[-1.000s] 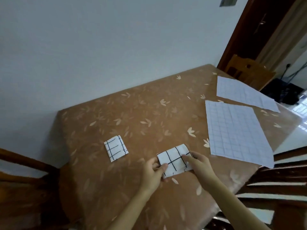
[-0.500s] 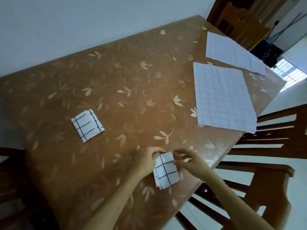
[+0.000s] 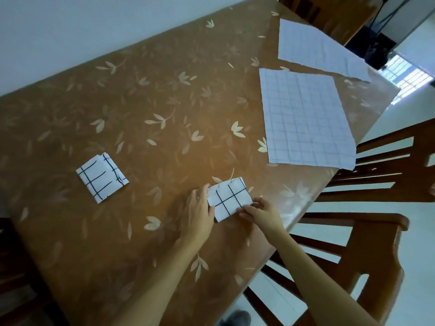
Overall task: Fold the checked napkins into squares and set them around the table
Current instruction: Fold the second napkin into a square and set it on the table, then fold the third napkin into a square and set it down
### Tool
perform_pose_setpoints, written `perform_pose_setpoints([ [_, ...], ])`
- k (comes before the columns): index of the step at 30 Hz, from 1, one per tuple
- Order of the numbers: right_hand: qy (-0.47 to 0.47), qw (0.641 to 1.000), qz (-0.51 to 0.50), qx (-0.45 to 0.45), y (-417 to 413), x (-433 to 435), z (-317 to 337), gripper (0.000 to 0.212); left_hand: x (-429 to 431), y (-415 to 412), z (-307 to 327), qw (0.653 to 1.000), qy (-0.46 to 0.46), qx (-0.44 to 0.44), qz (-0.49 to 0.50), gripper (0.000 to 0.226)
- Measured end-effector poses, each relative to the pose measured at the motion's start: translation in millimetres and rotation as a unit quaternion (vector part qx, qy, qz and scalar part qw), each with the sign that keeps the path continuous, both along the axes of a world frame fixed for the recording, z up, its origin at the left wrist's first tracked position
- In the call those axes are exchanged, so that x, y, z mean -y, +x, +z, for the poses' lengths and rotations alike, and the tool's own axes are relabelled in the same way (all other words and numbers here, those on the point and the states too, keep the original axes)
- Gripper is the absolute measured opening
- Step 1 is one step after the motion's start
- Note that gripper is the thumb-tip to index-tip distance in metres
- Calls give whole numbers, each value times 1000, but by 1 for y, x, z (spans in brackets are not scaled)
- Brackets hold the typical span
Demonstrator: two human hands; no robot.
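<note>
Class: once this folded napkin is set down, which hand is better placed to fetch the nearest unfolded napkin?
Probably the right hand: the nearest unfolded napkin lies on its side, while the left hand sits across the folded napkin.

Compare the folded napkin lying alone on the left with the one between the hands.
The lone folded napkin lies untouched on the table; the held napkin is gripped by the left hand and right hand. The lone one shows loose layers along one edge; the held one's top looks flat. The lone one sits farther from the table's near edge. Both are white with black checks.
</note>
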State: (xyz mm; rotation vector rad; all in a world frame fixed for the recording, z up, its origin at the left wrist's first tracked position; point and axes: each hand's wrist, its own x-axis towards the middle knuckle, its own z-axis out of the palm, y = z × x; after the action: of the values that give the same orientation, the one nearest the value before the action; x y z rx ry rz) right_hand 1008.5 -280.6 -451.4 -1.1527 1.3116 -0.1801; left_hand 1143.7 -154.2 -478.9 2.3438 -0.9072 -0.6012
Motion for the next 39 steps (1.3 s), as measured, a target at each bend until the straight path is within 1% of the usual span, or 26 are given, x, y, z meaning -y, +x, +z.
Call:
perform_pose_setpoints([
  [2, -76, 994, 60, -46, 0, 0, -6, 33, -3, 0, -4, 999, 18, 37, -15, 61],
  [4, -179, 964, 159, -113, -1, -1, -8, 41, -3, -2, -2, 998, 27, 45, -24, 59],
  [5, -205, 950, 193, -134, -3, -1, -6, 43, -3, -4, 0, 998, 29, 48, -25, 58],
  [8, -206, 940, 232, -143, -11, 4, 1, 41, 3, -11, 10, 997, 22, 70, -23, 51],
  [12, -237, 926, 252, -152, -26, 24, 15, 36, 19, -21, 28, 999, -11, 45, -15, 42],
  [14, -247, 922, 258, -145, -34, 36, 27, 33, 29, -27, 36, 998, -16, 56, -28, 40],
  [16, -261, 917, 268, -137, -47, 51, 38, 35, 41, -36, 45, 998, -19, 56, -37, 38],
  [19, -275, 907, 293, -127, -71, 77, 53, 40, 63, -57, 65, 998, -1, 56, -41, 36],
  [24, -286, 905, 303, -89, -122, 132, 77, 44, 109, -111, 91, 996, 21, 57, -63, 42],
  [27, -303, 891, 329, -77, -163, 171, 92, 46, 139, -154, 104, 996, 44, 52, -60, 41],
  [34, -314, 875, 354, -96, -244, 251, 115, 45, 211, -230, 127, 996, 50, 45, -59, 35],
  [39, -297, 883, 346, -114, -271, 300, 120, 44, 255, -250, 127, 994, 52, 60, -79, 32],
])
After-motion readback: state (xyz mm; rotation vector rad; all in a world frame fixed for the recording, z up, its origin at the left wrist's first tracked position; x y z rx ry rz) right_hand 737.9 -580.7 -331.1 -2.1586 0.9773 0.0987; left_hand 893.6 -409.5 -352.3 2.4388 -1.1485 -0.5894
